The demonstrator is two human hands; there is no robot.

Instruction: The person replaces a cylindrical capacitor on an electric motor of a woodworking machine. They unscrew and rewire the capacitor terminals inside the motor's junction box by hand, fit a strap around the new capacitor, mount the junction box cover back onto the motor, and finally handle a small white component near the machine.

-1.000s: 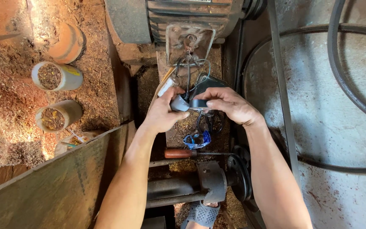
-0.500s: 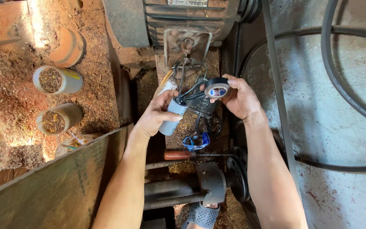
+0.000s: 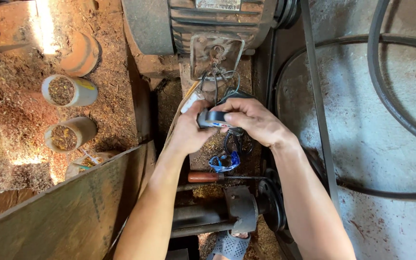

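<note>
Both hands closed on a roll of black tape [image 3: 214, 118] in front of the motor's open terminal box [image 3: 216, 54].

Left hand [image 3: 188, 131] curled tight around the roll's near side, right hand [image 3: 251, 121] folded over its far side with fingers [image 3: 234, 114] pinching the rim; roll held between the two palms, just below a bunch of dark wires [image 3: 217, 82] hanging from the box. Under the hands, a blue-handled tool [image 3: 223, 162] lying on the sawdust-strewn base, and nearer still a red-handled screwdriver [image 3: 207, 176] across it. To the left, two short pipe sections [image 3: 68, 90] filled with sawdust. To the right, a black drive belt [image 3: 386, 101] looping over the concrete floor.
</note>
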